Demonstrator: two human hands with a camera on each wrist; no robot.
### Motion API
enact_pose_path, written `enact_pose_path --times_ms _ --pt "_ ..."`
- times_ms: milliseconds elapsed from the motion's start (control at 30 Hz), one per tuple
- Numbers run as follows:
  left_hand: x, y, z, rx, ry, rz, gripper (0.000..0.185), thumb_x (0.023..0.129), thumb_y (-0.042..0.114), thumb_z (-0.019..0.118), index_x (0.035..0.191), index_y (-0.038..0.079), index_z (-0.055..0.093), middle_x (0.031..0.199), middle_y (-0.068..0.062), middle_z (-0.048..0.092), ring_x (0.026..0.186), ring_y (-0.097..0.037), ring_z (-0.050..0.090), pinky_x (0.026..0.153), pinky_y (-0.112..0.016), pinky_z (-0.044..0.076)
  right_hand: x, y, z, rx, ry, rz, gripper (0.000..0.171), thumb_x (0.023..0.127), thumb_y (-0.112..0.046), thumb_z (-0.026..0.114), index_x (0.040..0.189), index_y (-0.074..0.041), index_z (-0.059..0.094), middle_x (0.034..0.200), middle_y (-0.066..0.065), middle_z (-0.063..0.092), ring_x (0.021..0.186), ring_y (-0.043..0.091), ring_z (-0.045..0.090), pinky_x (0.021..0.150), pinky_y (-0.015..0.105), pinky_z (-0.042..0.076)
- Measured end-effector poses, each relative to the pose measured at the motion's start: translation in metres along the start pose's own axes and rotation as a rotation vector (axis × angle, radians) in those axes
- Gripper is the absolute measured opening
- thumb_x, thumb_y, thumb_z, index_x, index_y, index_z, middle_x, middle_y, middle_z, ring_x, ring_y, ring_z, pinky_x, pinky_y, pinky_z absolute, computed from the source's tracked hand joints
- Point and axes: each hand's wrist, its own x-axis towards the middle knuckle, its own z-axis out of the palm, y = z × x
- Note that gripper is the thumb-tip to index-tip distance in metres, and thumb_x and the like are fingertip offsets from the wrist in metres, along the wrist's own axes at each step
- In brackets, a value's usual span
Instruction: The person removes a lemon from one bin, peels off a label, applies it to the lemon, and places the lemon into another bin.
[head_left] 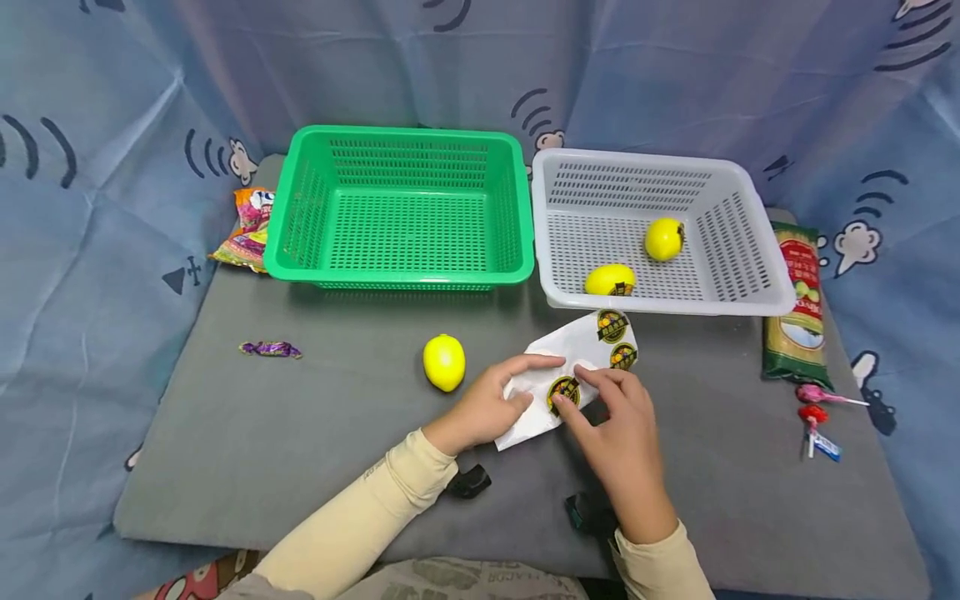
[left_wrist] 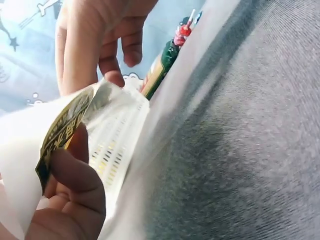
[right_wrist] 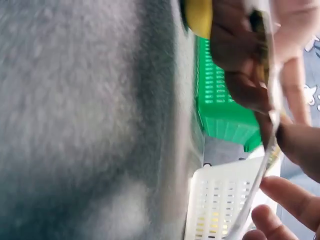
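A white sheet of stickers (head_left: 540, 354) with round black-and-yellow labels is between both hands, over the grey table. My left hand (head_left: 491, 400) grips its left side, with the thumb on the near face; the left wrist view shows the sheet (left_wrist: 20, 145) bent above that thumb. My right hand (head_left: 618, 425) pinches at the sheet beside a round sticker (head_left: 562, 393), thumb and index finger at the label. A yellow lemon (head_left: 444, 362) lies on the table left of the sheet. Two more lemons, each with a dark label, sit in the white basket (head_left: 555, 250).
A green basket (head_left: 401, 282) stands at the back left, beside the white one. Snack packets (head_left: 251, 229) lie left of it, and a wrapped purple candy (head_left: 272, 349) nearer. At right are a green-and-red bag (head_left: 798, 308) and lollipops (head_left: 813, 412).
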Motion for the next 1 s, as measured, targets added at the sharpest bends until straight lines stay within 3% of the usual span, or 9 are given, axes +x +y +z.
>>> enact_pose_path --times_ms 67,267,433,600,667,733,833,933,1000 --pt "0.000 0.002 0.000 -0.021 0.004 0.030 0.058 0.097 -0.015 0.050 0.146 0.013 0.065 0.150 0.003 0.059 0.144 -0.011 0.047 0.118 -0.037 0.037 0.002 -0.002 0.002 -0.006 0.024 -0.013 0.051 0.078 -0.013 0.097 0.124 -0.003 0.078 0.119 0.019 0.063 0.105 0.040 0.057 0.083 0.050 0.045" --pt "0.000 0.004 -0.003 -0.086 0.001 0.064 0.054 0.097 -0.013 0.050 0.145 0.006 0.064 0.149 -0.003 0.060 0.144 -0.013 0.047 0.118 -0.037 0.038 0.005 -0.004 0.003 0.027 0.021 -0.024 0.045 0.079 -0.010 0.095 0.120 -0.002 0.077 0.116 0.016 0.066 0.097 0.032 0.059 0.079 0.043 0.047" --pt "-0.001 0.006 -0.007 -0.154 0.000 0.062 0.044 0.099 -0.002 0.066 0.143 0.002 0.064 0.148 -0.008 0.061 0.141 -0.018 0.051 0.116 -0.037 0.039 0.006 -0.003 0.005 0.068 0.014 -0.045 0.037 0.082 -0.008 0.093 0.114 -0.004 0.076 0.113 0.013 0.067 0.093 0.027 0.060 0.074 0.042 0.052" --pt "-0.001 0.006 -0.011 -0.100 0.007 0.065 0.047 0.095 -0.006 0.070 0.141 0.002 0.065 0.145 -0.008 0.063 0.139 -0.019 0.052 0.115 -0.037 0.041 0.011 0.003 0.002 0.067 0.021 -0.077 0.017 0.087 -0.001 0.085 0.100 -0.005 0.074 0.108 0.012 0.067 0.090 0.025 0.059 0.071 0.036 0.050" --pt "0.001 0.007 -0.012 -0.037 0.020 0.074 0.049 0.094 -0.009 0.068 0.142 0.004 0.065 0.145 -0.008 0.064 0.140 -0.019 0.052 0.116 -0.038 0.041 0.013 0.006 -0.004 0.085 0.022 -0.051 0.010 0.091 0.001 0.080 0.096 -0.003 0.072 0.107 0.012 0.068 0.088 0.021 0.059 0.072 0.028 0.049" --pt "0.002 0.009 -0.011 0.075 0.048 0.092 0.056 0.094 -0.009 0.069 0.146 0.008 0.061 0.148 -0.005 0.062 0.142 -0.019 0.051 0.116 -0.039 0.041 0.015 0.009 -0.014 0.117 0.048 0.040 0.005 0.096 0.000 0.074 0.097 0.000 0.070 0.106 0.009 0.067 0.090 0.012 0.058 0.074 0.019 0.047" --pt "0.001 0.015 -0.012 0.376 0.086 0.167 0.072 0.094 0.001 0.078 0.158 0.017 0.049 0.164 -0.006 0.043 0.149 -0.024 0.041 0.116 -0.045 0.040 0.017 0.014 -0.034 0.247 0.107 0.278 0.010 0.104 -0.008 0.065 0.103 0.002 0.065 0.103 0.000 0.064 0.087 0.004 0.054 0.075 0.014 0.043" --pt "-0.003 0.027 -0.018 0.725 0.201 0.326 0.080 0.093 0.018 0.085 0.161 0.024 0.043 0.170 -0.013 0.028 0.151 -0.036 0.033 0.114 -0.056 0.037 0.018 0.016 -0.051 0.414 0.146 0.497 0.013 0.108 -0.016 0.061 0.106 -0.003 0.062 0.097 -0.006 0.059 0.087 0.009 0.051 0.075 0.018 0.042" --pt "-0.009 0.034 -0.025 0.850 0.328 0.372 0.077 0.092 0.027 0.087 0.158 0.023 0.048 0.169 -0.017 0.027 0.148 -0.042 0.033 0.109 -0.062 0.036 0.018 0.017 -0.057 0.490 0.123 0.576 0.013 0.109 -0.019 0.061 0.107 -0.007 0.061 0.097 -0.007 0.059 0.088 0.014 0.051 0.076 0.021 0.043"
